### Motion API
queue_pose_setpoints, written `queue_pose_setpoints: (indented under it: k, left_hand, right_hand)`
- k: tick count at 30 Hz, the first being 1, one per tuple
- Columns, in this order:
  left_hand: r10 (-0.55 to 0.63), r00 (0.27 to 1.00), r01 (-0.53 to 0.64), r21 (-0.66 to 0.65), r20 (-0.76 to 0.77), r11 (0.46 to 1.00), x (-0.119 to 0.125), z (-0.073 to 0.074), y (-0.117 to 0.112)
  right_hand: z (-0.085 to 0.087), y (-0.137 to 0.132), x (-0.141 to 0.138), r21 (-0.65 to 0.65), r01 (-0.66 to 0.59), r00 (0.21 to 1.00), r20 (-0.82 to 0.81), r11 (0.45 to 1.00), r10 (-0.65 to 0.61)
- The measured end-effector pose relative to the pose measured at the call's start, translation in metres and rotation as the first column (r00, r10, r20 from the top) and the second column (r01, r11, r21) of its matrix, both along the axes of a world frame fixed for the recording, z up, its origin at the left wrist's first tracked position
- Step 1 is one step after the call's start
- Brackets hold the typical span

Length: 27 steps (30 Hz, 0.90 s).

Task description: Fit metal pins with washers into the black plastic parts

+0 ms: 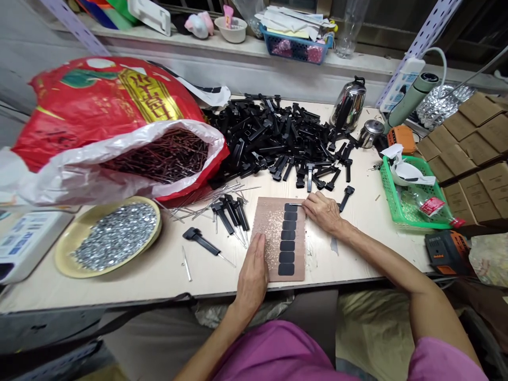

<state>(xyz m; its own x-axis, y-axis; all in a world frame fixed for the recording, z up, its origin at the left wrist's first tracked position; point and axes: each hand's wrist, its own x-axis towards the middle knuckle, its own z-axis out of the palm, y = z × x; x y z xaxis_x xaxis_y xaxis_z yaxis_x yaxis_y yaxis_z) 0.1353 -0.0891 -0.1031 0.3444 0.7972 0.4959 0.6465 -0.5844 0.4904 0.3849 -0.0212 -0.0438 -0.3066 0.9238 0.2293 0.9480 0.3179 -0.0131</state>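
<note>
A brown board (270, 233) with a column of several black pads (287, 238) lies at the table's front edge. My left hand (254, 270) rests flat on the board's left side, fingers stretched out. My right hand (323, 210) is curled at the board's top right corner, fingertips pinched on a thin metal pin (296, 204) lying over the top pad. A few black handled pieces (230, 211) with pins lie just left of the board.
A big heap of black plastic parts (278, 137) fills the table's middle back. A red and white bag (119, 132) holds thin rods; a yellow plate (107, 238) holds silver caps. A green basket (413, 196), steel kettle (349, 103) and cardboard boxes (472, 143) stand right.
</note>
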Motion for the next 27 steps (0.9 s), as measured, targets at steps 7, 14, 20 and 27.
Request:
queue_pose_setpoints:
  k: [7,14,20,27]
  left_hand:
    - [0.003,1.0,-0.003,0.026,-0.005,1.0,0.001,0.0,0.0]
    - [-0.019,0.999,0.019,-0.015,-0.042,1.0,-0.004,-0.002,0.001]
    - [0.001,1.0,-0.001,0.002,-0.022,1.0,0.001,-0.001,0.001]
    - [0.065,0.99,-0.06,-0.043,0.127,0.997,-0.009,0.019,0.004]
  right_hand:
    - [-0.006,-0.07,-0.03,0.031,-0.532,0.846,-0.006,0.846,0.533]
    - [-0.002,-0.063,-0.032,0.105,-0.38,0.914,-0.11,0.919,0.391]
    - [-0.002,-0.061,-0.033,0.001,-0.347,0.933,-0.1,0.938,0.346]
    - [0.036,-0.109,-0.064,-0.454,-0.335,0.683,-0.721,0.826,-0.119]
